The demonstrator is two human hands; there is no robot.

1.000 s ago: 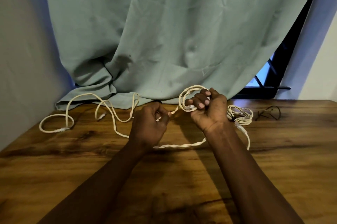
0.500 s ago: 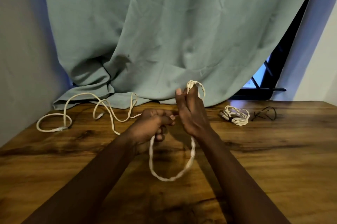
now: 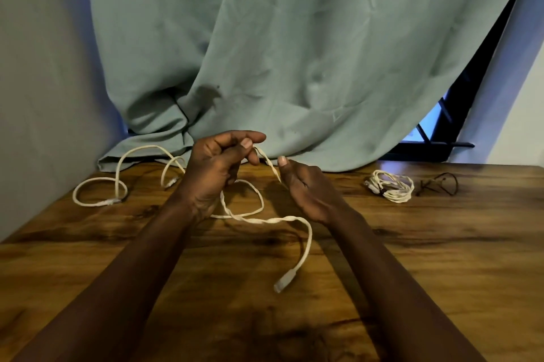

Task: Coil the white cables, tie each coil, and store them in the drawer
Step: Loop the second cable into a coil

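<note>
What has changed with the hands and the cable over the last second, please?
The right hand let go of the loops it had wound and is now open; the cable fell slack onto the table, its plug end nearest the person. The left hand rose slightly and still pinches the cable. The tied coil and the other loose cable at the left stayed put.

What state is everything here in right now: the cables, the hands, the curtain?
Middle cable: uncoiled, plug end lying on the table.
Left hand: pinches the middle cable, raised off the table.
Right hand: open, beside that cable.
Left cable: loose, untied loops on the table.
Right cable: coiled in a bundle on the table.
Dark wire: lying loose.
Curtain: draped, hem resting on the table.
</note>
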